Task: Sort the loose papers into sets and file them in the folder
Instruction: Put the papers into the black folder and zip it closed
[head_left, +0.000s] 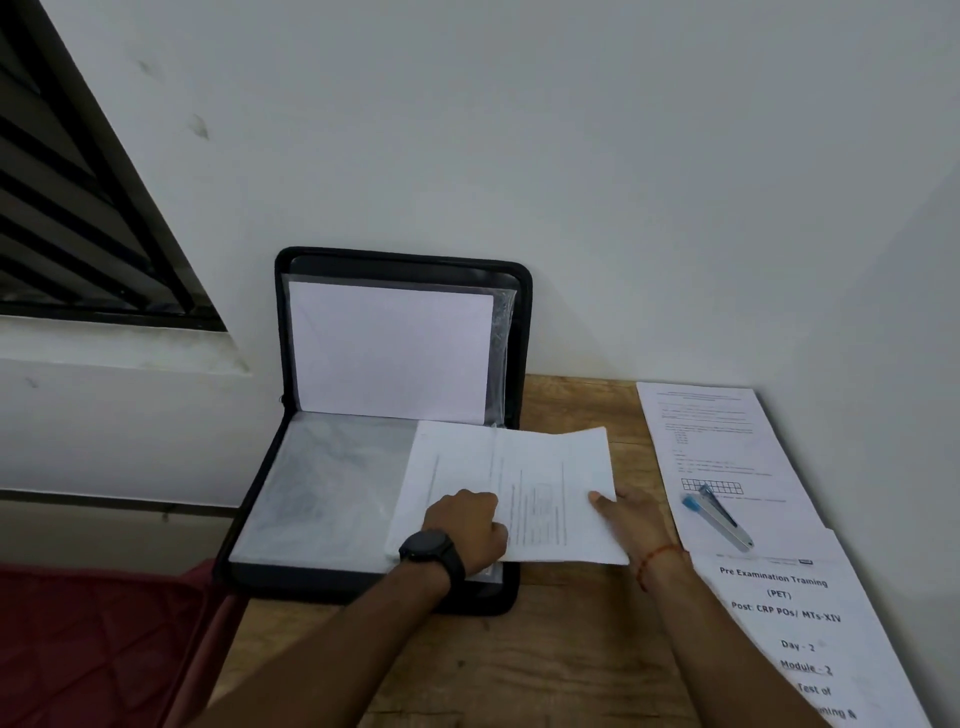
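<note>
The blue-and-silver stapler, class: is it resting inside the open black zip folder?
No: the blue-and-silver stapler lies on a printed white sheet on the wooden table, to the right of the open black zip folder.

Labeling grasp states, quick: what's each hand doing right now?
Left hand: curled on the paper set, grip cannot be told.
Right hand: pinching the paper set's edge.

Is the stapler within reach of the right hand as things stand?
Probably yes: the stapler lies uncovered on a sheet just beside the right hand, nothing between them, though that hand grips the papers.
</note>
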